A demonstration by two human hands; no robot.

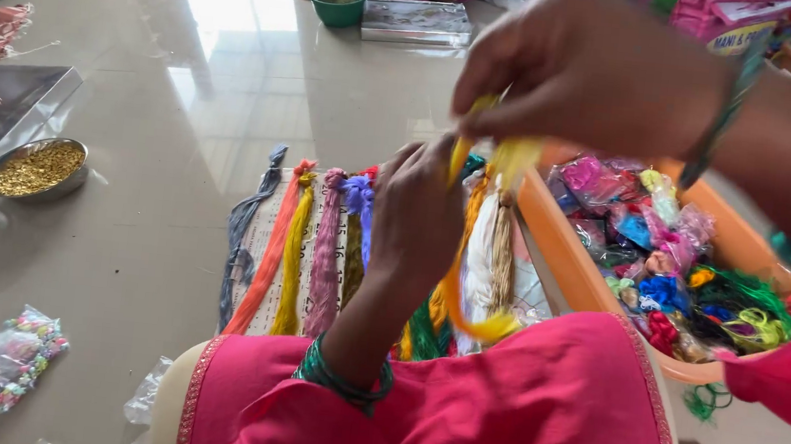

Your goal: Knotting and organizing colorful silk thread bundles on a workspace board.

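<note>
Up close, both hands work a bundle of yellow silk thread (505, 155). The right hand (588, 71) is raised above the lap, its fingers (487, 99) pinched together on the top of the yellow bundle, which hangs down from the grip. The left hand (421, 210) sits just below, back of the hand to the camera, fingers curled up at the same bundle; whether they clamp it or only touch it cannot be told, since the hand hides its own fingertips. A stack of green bangles (340, 378) circles the left wrist, and pink cloth over the knee (513, 411) fills the lower middle of the view.

Beyond the left hand, a row of silk thread skeins (315, 243) lies side by side on a printed sheet on the glossy tiled floor (162, 109): grey, orange, yellow, mauve, blue-violet, then white and tan ones partly hidden by the hands. To the right, touching the knee, stands an orange plastic tub (559, 249) heaped with small bags of coloured thread.

Well apart on the left, a round steel bowl of golden beads (37, 168) rests on the floor, and near the lower left corner lies a clear bag of mixed beads (4, 362). At the far top, a green plastic bowl (336, 3) stands just beside a flat silver box (417, 21).
</note>
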